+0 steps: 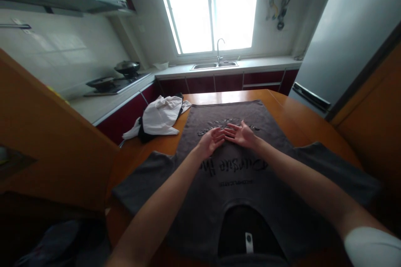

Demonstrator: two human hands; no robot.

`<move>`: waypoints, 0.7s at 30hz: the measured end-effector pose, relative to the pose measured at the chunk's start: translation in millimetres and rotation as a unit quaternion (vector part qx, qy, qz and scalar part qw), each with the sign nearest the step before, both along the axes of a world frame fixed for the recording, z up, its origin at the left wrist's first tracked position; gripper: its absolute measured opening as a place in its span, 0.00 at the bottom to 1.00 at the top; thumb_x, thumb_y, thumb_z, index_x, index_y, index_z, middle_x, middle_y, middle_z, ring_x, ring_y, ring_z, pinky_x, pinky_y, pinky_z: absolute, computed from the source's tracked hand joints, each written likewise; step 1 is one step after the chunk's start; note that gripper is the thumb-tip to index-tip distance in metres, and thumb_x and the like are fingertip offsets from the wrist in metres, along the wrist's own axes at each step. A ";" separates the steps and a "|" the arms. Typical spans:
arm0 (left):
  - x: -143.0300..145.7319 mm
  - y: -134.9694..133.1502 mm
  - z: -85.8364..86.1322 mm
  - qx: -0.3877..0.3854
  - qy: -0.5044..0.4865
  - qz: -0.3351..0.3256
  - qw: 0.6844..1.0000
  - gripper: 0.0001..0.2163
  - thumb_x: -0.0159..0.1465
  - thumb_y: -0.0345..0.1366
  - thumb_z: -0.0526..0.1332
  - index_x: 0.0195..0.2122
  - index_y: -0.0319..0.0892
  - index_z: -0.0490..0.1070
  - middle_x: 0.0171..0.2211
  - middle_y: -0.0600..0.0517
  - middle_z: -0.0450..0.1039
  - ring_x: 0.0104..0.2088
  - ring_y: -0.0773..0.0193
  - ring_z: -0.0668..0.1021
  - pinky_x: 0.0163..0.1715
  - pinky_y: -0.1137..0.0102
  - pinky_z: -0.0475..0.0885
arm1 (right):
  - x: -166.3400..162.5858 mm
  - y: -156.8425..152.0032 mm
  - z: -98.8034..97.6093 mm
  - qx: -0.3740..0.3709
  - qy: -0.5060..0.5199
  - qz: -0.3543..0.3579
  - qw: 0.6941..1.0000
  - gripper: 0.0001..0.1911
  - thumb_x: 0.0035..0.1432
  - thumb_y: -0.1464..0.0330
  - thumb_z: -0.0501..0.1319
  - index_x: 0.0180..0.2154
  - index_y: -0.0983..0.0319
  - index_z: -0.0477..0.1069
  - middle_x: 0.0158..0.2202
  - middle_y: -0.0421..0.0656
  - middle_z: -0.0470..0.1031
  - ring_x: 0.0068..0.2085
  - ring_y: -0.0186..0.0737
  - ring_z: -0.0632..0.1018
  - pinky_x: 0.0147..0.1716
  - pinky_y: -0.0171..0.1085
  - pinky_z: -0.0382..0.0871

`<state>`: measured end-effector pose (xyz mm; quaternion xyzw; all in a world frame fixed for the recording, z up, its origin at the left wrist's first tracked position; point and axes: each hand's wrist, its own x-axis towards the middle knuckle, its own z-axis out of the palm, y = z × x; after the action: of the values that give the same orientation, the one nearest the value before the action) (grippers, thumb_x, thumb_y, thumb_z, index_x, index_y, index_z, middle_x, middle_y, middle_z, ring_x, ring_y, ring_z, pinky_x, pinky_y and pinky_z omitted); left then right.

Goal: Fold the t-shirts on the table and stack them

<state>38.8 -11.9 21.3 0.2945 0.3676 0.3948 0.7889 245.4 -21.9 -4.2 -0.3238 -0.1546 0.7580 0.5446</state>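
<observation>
A dark grey T-shirt (238,112) lies spread flat on the wooden table, its neckline nearest me and its hem at the far side. Black lettering, upside down from where I look, runs across its front. My left hand (211,141) is over the middle of the shirt, palm turned up, fingers apart and holding nothing. Beside it, my right hand (240,134) is also palm up with the fingers spread and bare. The fingertips of both hands meet or overlap near the printed design. Whether the hands touch the cloth I cannot tell.
White and black clothes (163,114) lie heaped at the table's (291,108) far left. Beyond are a counter with a sink (214,65), a stove with pans (127,68) at left, and a fridge (347,29) at right.
</observation>
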 end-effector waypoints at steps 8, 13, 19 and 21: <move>-93.0 113.3 0.6 -0.029 -0.009 0.196 0.980 0.10 0.69 0.28 0.50 0.45 0.39 0.69 0.43 0.40 0.77 0.43 0.57 0.83 0.37 0.66 0.81 | 130.8 35.2 9.9 -0.039 0.025 -0.273 0.961 0.30 0.73 0.51 0.34 0.64 0.59 0.56 0.61 0.58 0.67 0.54 0.47 0.78 0.35 0.44 0.82; -27.2 161.0 -7.1 0.002 -0.052 0.105 0.993 0.11 0.71 0.34 0.52 0.50 0.40 0.69 0.48 0.38 0.76 0.46 0.55 0.82 0.42 0.63 0.81 | 91.0 95.8 18.8 -0.009 0.044 -0.200 0.979 0.30 0.72 0.50 0.38 0.63 0.60 0.58 0.60 0.59 0.69 0.53 0.48 0.78 0.37 0.46 0.81; -1.3 234.0 -17.0 -0.026 -0.056 0.093 0.994 0.20 0.74 0.40 0.48 0.66 0.45 0.54 0.57 0.36 0.69 0.53 0.52 0.79 0.43 0.60 0.81 | 110.9 154.7 1.1 -0.012 0.049 -0.164 0.985 0.35 0.71 0.47 0.34 0.70 0.58 0.48 0.67 0.60 0.60 0.57 0.50 0.76 0.39 0.50 0.81; -18.9 261.8 -16.7 -0.025 -0.060 0.118 0.991 0.21 0.75 0.40 0.45 0.68 0.44 0.50 0.58 0.37 0.68 0.55 0.52 0.78 0.43 0.60 0.81 | 149.1 169.0 -3.7 -0.002 0.054 -0.189 0.981 0.38 0.70 0.46 0.32 0.71 0.60 0.42 0.67 0.62 0.59 0.59 0.52 0.75 0.40 0.50 0.80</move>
<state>19.9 249.9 4.5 0.2052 0.3617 0.4925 0.7645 394.5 147.1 -7.9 -0.3064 -0.0596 0.6585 0.6848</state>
